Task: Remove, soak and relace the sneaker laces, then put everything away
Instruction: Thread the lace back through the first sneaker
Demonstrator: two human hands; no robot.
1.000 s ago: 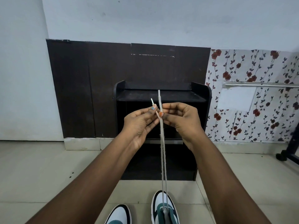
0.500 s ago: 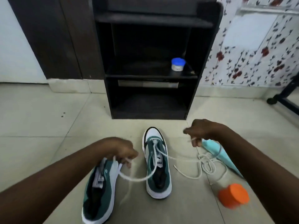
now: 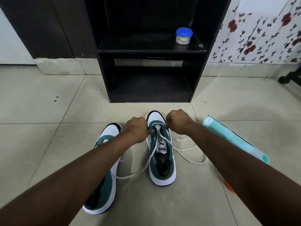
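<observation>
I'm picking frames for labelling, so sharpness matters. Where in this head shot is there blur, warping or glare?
Head view: the lace is smeared where it trails off the right sneaker, and both hands, left hand and right hand, look slightly soft. Wide-angle bending tilts the black shelf unit and wall edges. Soft arm shadows fall on the floor tiles, which show no harsh glare.

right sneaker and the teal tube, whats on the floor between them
Head view: a loose white lace lies on the tiles between the right sneaker and the teal tube.

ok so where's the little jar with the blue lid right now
In the head view the blue-lidded jar stands on the right side of the black shelf unit's middle shelf, straight ahead, beyond the two sneakers on the floor.
</observation>
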